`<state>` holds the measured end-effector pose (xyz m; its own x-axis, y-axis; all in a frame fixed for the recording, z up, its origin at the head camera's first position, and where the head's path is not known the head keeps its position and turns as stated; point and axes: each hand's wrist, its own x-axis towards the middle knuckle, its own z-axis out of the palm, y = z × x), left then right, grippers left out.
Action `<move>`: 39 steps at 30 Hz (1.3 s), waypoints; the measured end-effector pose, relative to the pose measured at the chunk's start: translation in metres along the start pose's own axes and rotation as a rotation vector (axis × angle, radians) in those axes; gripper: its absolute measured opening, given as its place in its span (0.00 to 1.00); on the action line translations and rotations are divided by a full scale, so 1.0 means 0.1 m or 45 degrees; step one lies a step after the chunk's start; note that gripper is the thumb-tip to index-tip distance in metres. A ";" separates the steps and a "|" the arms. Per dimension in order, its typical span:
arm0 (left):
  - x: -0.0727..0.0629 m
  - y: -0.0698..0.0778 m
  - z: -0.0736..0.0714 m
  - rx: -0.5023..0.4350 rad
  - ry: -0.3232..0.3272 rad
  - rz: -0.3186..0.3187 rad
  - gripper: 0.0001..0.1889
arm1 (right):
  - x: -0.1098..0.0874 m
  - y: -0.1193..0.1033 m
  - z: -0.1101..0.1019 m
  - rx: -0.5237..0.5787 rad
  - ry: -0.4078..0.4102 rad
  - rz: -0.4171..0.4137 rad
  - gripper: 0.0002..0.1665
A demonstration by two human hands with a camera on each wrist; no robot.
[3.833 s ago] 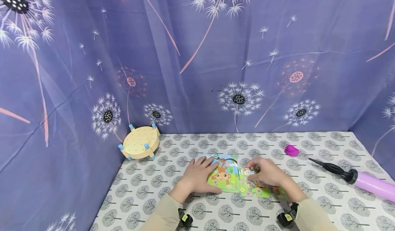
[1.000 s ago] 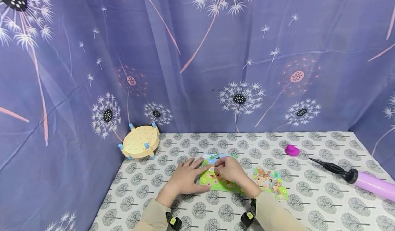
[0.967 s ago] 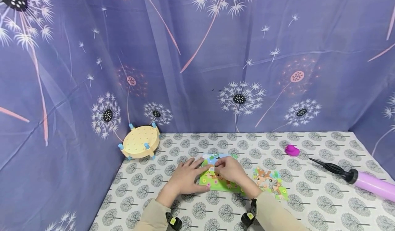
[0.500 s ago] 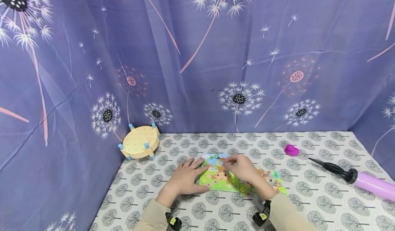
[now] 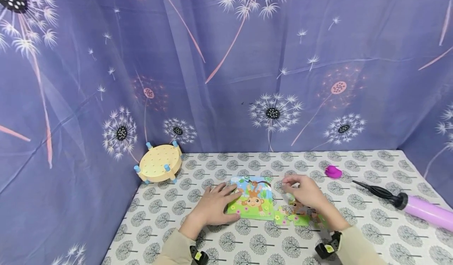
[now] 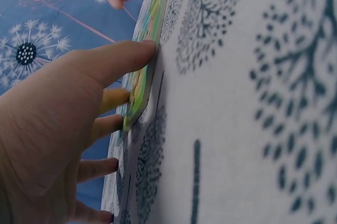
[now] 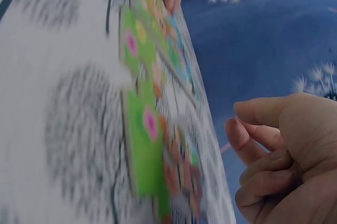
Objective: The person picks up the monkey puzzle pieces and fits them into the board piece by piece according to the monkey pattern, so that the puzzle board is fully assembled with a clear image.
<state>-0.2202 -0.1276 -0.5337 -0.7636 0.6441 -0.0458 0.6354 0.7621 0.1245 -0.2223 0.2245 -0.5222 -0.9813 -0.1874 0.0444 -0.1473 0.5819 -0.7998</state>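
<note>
My left hand [image 5: 214,206] rests with spread fingers on the left side of a square picture board [image 5: 260,212], which shows a monkey hanging from a branch. In the left wrist view, the thumb [image 6: 126,60] touches the edge of this board. Right of it lie several joined jigsaw pieces [image 5: 301,219], green with flowers and brown animal parts. Above them hovers my right hand [image 5: 306,190], thumb and forefinger tips close together and the other fingers loosely curled. No piece shows between those fingertips [image 7: 245,110] in the right wrist view. My right forearm hides part of the jigsaw pieces.
At the back left stands a round yellow toy stool [image 5: 160,163] with blue pegs, against the purple curtain [image 5: 226,60]. A small magenta duck-shaped toy [image 5: 334,172] and a lilac pump [image 5: 422,210] with a black nozzle lie on the right of the tree-patterned cloth [image 5: 258,247].
My right hand has moved right, from over the picture board to above the jigsaw pieces, uncovering the monkey picture. My left hand stays on the board.
</note>
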 end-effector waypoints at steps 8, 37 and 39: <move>0.01 0.04 0.00 0.070 0.018 0.020 0.39 | -0.15 0.23 -0.23 -0.026 -0.050 -0.027 0.20; 0.13 0.11 0.03 0.059 0.035 0.017 0.47 | -0.25 0.34 -0.38 -0.232 -0.238 0.023 0.25; 0.13 0.12 0.04 0.070 0.034 0.012 0.47 | -0.25 0.34 -0.37 -0.226 -0.237 0.020 0.25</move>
<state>-0.2227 -0.1099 -0.5372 -0.7601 0.6496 -0.0186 0.6471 0.7592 0.0699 -0.2075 0.2786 -0.5285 -0.9464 -0.3098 -0.0914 -0.1674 0.7125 -0.6814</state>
